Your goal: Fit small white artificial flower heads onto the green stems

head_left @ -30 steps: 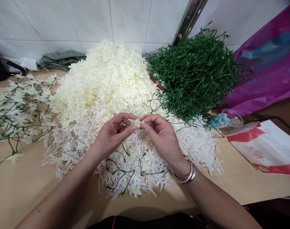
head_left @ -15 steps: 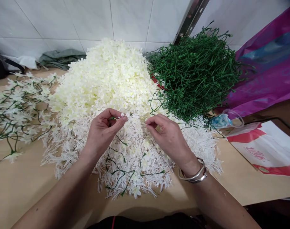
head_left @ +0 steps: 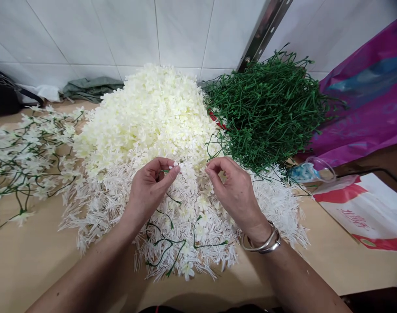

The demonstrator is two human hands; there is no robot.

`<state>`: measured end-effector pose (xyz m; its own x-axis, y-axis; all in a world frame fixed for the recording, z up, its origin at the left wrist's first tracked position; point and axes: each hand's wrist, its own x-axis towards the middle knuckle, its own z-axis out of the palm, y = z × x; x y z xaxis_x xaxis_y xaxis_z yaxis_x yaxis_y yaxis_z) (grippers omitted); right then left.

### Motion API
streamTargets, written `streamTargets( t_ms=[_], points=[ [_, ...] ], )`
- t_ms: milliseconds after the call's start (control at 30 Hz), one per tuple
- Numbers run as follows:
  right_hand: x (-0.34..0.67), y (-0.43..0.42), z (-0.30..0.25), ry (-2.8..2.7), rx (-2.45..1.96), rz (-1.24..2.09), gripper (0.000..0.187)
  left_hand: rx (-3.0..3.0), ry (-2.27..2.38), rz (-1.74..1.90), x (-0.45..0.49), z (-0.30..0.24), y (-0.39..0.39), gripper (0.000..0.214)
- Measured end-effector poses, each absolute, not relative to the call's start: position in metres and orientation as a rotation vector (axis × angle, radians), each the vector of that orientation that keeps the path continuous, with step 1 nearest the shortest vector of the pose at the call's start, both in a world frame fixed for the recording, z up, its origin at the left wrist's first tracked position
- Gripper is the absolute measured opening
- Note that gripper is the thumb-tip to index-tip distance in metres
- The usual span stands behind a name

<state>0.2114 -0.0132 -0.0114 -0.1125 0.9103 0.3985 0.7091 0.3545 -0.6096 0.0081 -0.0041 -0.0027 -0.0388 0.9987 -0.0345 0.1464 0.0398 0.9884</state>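
Observation:
My left hand (head_left: 151,184) is closed in a pinch on a green artificial flower stem (head_left: 166,171) with a bit of white blossom (head_left: 175,165) at the fingertips. Thumb and forefinger of my right hand (head_left: 231,190) are pressed together, a short gap away; whatever is between them is too small to make out. Both hands hover over a pile of thin white stalks (head_left: 211,226). On this pile lie a few loose green stems (head_left: 165,240) and a white flower (head_left: 187,270). Behind my hands rises a big heap of cream-white artificial blossoms (head_left: 155,108).
A mound of green plastic stems (head_left: 266,108) stands at the back right beside a purple bag (head_left: 364,104). A clear plastic cup (head_left: 327,170) lies near a red-and-white bag (head_left: 364,213). Stems with white flowers (head_left: 31,148) spread at the left, and a grey-green cloth (head_left: 90,88) lies by the wall.
The whole view has shifted slightly, with everything sitting a little lower in the picture. Both hands keep nearly the same pose, still pinched and apart.

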Motion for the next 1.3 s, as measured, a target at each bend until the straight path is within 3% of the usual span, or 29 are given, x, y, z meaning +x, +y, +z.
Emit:
streamTargets(
  t_ms=[233,367,533,633,933,1300],
  points=[
    [0.205,-0.013,-0.020,-2.120,-1.530,0.145,0.016,1.256,1.343,1.138,0.009,-0.005,-0.004,0.028],
    [0.209,-0.012,-0.010,-1.749,-1.342,0.375,0.016,1.238,1.351,1.123,0.009,-0.007,-0.005,0.027],
    [0.205,-0.013,-0.008,-1.340,-1.113,0.990,0.017,1.232,1.356,1.177,0.010,-0.005,-0.006,0.023],
    [0.199,-0.013,-0.015,-1.165,-1.060,1.174,0.020,1.241,1.378,1.182,0.012,-0.005,-0.007,0.020],
    [0.193,-0.020,-0.011,-1.367,-1.207,0.898,0.003,1.245,1.383,1.148,0.014,-0.008,-0.009,0.021],
    [0.184,-0.026,-0.006,-1.271,-1.143,0.712,0.014,1.156,1.279,1.150,0.019,-0.007,-0.012,0.026]
  ],
)
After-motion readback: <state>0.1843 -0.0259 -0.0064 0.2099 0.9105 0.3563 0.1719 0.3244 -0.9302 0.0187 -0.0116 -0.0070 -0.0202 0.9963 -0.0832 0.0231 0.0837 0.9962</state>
